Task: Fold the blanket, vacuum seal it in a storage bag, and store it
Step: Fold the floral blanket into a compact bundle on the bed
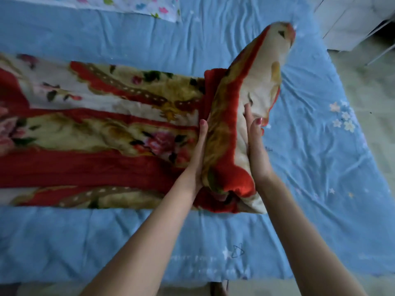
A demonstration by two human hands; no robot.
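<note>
Head view: my left hand [197, 154] and right hand [255, 146], fingers straight, press flat against either side of the blanket's [102, 124] raised end at frame centre. It lies across the blue bedsheet [320, 167], cut off at left. Sheet writing near the bottom is unreadable.

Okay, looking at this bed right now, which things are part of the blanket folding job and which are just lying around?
Part of the job:
- floral blanket, laid in a long strip, its right end lifted
- left hand and right hand, fingers straight, pressing the raised end between them

Just lying about:
- blue bedsheet
- flower-print pillow at the top edge
- white furniture, top right

No storage bag is in view.
</note>
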